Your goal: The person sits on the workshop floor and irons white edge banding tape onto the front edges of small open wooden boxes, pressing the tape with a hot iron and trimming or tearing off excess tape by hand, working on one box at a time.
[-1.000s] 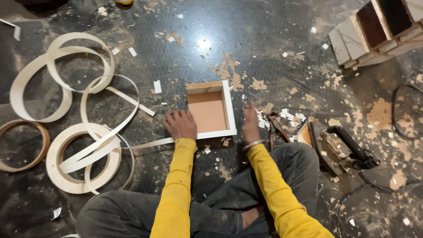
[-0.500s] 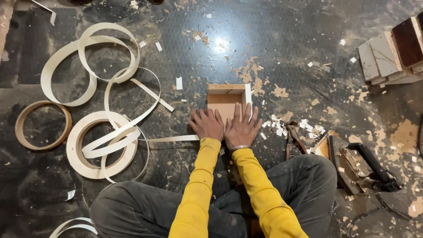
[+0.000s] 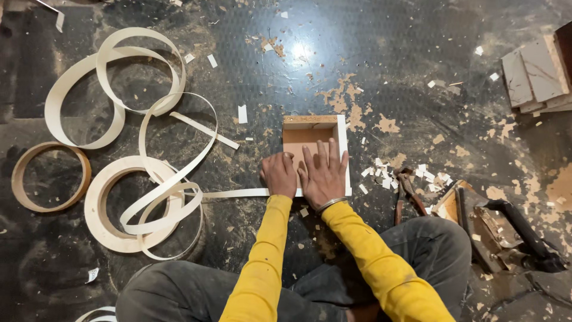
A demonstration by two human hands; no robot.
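1. Dark, scuffed floor point(image 3: 417, 53) lay all around you, littered with sawdust patches and small white offcuts point(image 3: 393, 176).
2. Your small wooden box point(image 3: 313, 134) sat on the floor just beyond your knees, near the middle of the scene, open side up, with a pale edge strip already along its right wall.
3. Your left hand point(image 3: 279, 175) pressed down on the near-left corner of the box, fingers curled, its grip narrow and bearing on the loose end of the white edge banding strip point(image 3: 232, 193) that ran off to the left.
4. Your right hand point(image 3: 323, 173) lay flat beside it, fingers spread wide over the near edge and the inside panel, holding nothing, only pressing.
5. The box looked stiff and light, made of board; I judge it would slide on the dusty floor unless you took it by two opposite walls or pinned it from above.
6. The banding looked thin, springy and limp over its length; pinch it close to the box, since the free length wanted to curl.
7. To the left lay a coil of white banding point(image 3: 140, 203), looser loops point(image 3: 119, 83) farther off, and a brown roll point(image 3: 50, 177).
8. Near right were pliers point(image 3: 408, 191) and a black-handled tool point(image 3: 506, 226); stacked boards point(image 3: 536, 74) sat far right.
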